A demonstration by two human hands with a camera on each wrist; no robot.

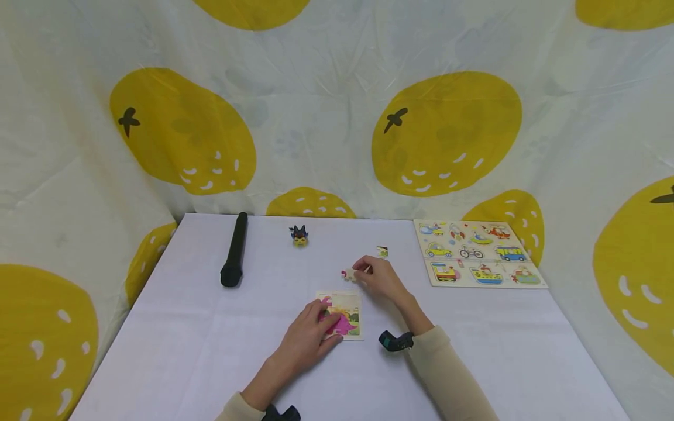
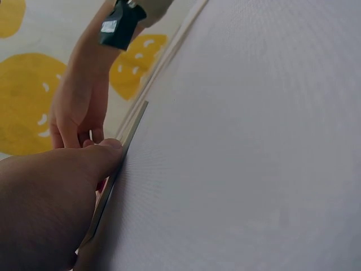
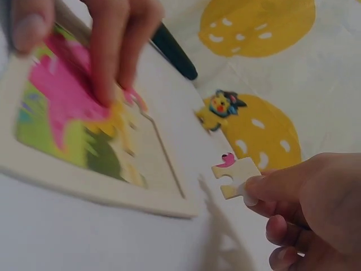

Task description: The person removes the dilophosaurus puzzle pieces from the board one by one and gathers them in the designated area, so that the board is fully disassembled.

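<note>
Beige sleeves [image 1: 450,374] sit closest to the head camera, both cut off by the bottom edge. Black wrist device [image 1: 395,341] on the right arm shows nearly whole; the left one [image 1: 282,414] is clipped.

Right hand [image 1: 381,278]: thumb and index finger closed in a tight pinch on one small puzzle piece [image 3: 242,169], other fingers curled under. Piece is pale with a pink patch at one corner; its right end is under the thumb. It's past the far right corner of the framed puzzle [image 3: 84,182], well apart from it. Height above the table [image 1: 174,351] is hard to judge from the head view; right wrist view shows it held up in the air.

Left hand [image 1: 308,333]: fingers spread over the framed puzzle, lightly bent, fingertips down on the pink picture, thumb at the near rim. Not wrapped round anything; pressure can't be told. It covers much of the left half. Left wrist view has the frame edge-on, so no picture detail there.

A loose piece [image 1: 382,251] lies just beyond the right hand, print too small to read. Further out: black microphone [image 1: 235,251], small figure [image 1: 299,235], vehicle board [image 1: 506,280]. Right wrist view crops the microphone and blurs the left fingers.
</note>
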